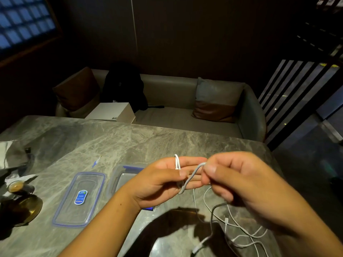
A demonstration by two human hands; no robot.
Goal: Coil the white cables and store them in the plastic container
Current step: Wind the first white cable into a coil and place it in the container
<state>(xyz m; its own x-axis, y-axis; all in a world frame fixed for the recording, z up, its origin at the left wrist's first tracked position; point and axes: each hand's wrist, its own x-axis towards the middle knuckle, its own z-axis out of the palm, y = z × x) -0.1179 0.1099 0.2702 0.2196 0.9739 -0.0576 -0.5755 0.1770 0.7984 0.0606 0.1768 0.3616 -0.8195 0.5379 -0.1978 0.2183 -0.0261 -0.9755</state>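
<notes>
Left hand (163,180) thumb-pins thin white cable (192,173) loop on straight fingers (191,160); right hand (241,182) pinches strand beside them; best wound snug, untwisted.

Half the container (118,173) behind left hand (159,184)

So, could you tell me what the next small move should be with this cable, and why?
Probably wrap another turn: the right hand pinches the white cable beside the left hand, whose fingers carry only a loop or two, while most of the length lies loose on the table.
</notes>
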